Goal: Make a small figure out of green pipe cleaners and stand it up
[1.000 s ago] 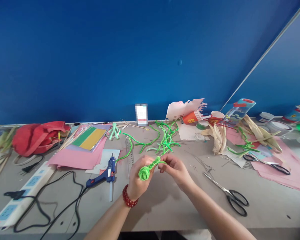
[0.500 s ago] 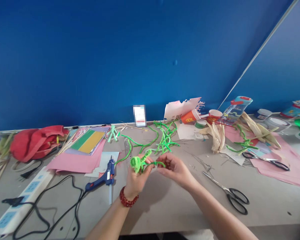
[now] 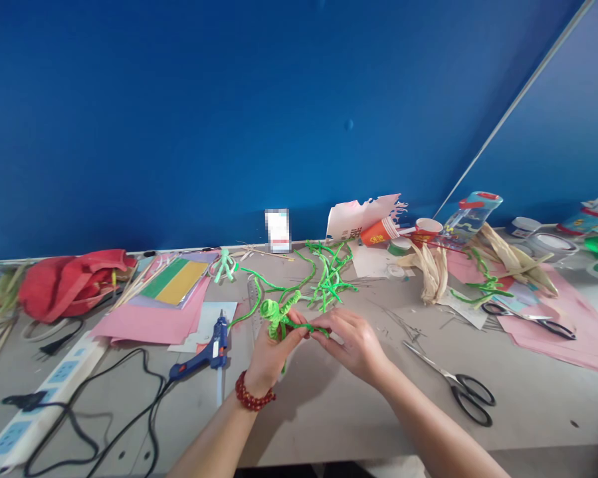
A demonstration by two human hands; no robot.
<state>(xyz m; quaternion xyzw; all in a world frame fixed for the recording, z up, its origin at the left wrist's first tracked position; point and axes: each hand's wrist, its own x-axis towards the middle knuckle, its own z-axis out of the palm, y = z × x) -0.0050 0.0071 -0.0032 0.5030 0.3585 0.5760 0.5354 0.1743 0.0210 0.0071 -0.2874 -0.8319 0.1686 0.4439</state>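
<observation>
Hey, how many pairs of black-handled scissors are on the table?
2. One pair lies on the table, right of the right hand; the other pair lies farther back and right, partly over pink paper. More may be hidden.

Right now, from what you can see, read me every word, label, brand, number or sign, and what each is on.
Nothing reads with certainty.
Torn pale sheet by the wall: dark characters, too blurred.
Tipped red cup stack: yellow lettering, too small and blurred.
Clear ruler: fine markings, too small.
White panel at the wall: pixelated, unreadable.
</observation>
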